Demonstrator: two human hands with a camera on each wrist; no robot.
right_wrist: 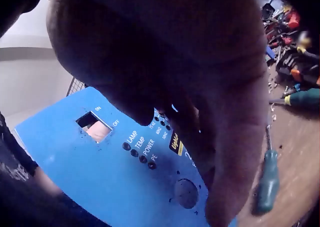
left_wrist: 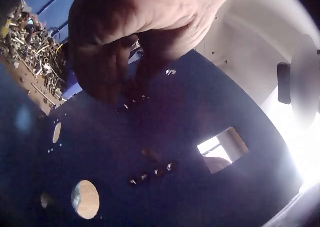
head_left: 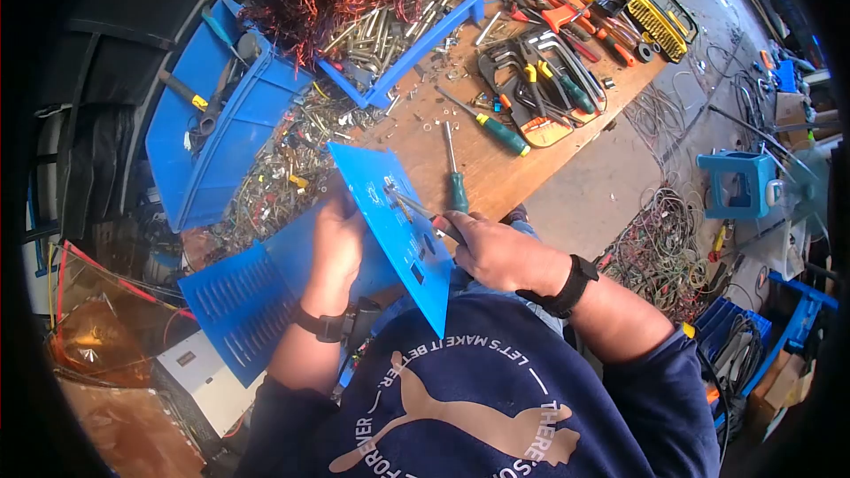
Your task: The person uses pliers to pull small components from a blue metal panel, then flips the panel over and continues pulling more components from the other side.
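Note:
A blue metal panel with printed lettering and cut-outs stands tilted in front of the person's chest. My left hand is behind it, its fingers hidden in the head view; the left wrist view shows bent fingers at the panel's back face. My right hand grips a slim metal-shafted tool with some red near the fingers, its tip at the panel's front. I cannot tell the tool's kind, as the hand covers its handle. In the right wrist view, LAMP, TEMP, POWER and PE labels show beside small holes.
Two green-handled screwdrivers lie on the wooden table, near a hex key and pliers set. Loose screws surround a blue tray of metal parts. A blue bin stands left, above a louvred blue sheet.

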